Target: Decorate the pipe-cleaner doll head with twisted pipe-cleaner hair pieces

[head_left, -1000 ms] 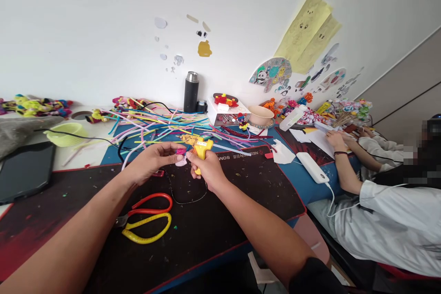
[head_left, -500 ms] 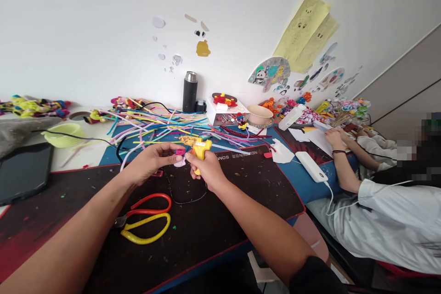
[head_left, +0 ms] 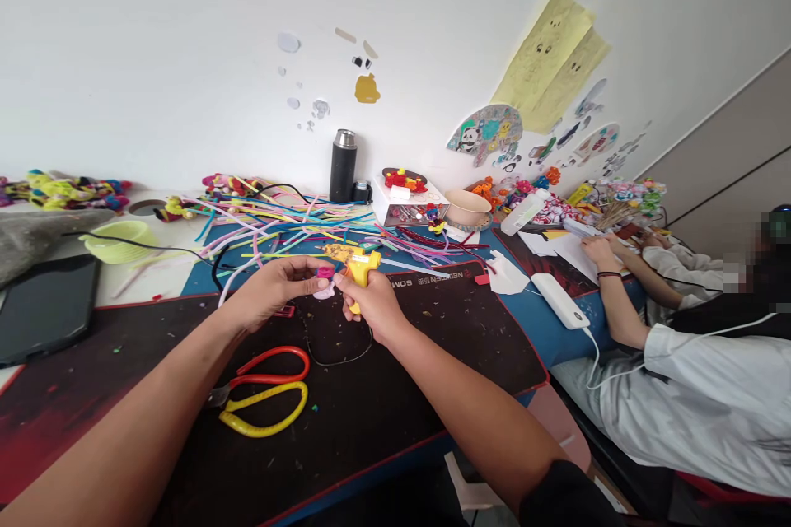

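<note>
**Glue work, it seems, near mid-frame**

Just left of centre, the left hand (head_left: pixel 278 290) is pinching the pink piece (head_left: pixel 325 272). Beside it, the right hand (head_left: pixel 376 309) is gripping the glue gun (head_left: pixel 354 258), whose nozzle (head_left: pixel 331 249) is pointing left above the piece. Gluing is apparently underway; the next move is probably calling for steady fingers and careful aim.

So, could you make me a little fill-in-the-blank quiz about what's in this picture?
1. The right grip holds a glue gun coloured ____.
2. The left grip pinches a small magenta-and-lilac piece, its ____ part higher in view.
3. The scissors have one yellow handle and one ____ handle.

Missing words: yellow; magenta; red.
</note>
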### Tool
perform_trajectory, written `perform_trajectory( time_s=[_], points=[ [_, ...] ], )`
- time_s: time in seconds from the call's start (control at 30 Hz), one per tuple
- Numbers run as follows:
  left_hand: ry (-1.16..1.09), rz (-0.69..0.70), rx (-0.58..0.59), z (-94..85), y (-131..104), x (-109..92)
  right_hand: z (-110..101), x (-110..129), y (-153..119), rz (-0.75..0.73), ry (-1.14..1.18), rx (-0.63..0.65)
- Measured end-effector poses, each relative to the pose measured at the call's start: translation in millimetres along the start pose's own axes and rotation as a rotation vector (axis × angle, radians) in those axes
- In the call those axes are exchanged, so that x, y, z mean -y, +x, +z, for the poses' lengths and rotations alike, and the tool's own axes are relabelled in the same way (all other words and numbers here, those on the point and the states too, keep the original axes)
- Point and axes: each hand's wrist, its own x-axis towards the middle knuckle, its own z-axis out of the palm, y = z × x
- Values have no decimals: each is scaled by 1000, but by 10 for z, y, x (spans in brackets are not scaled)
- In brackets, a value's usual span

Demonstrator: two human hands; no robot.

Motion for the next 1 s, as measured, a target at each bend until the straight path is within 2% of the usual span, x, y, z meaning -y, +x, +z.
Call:
perform_trajectory(
  time_s=[0.43,1.0],
  points=[
    [28,-5,-16,23,-17,-55,6,23,-1,2,12,-6],
    [-18,-21,-10,12,-12,-24,-2,9,-1,6,15,-7]
  ],
)
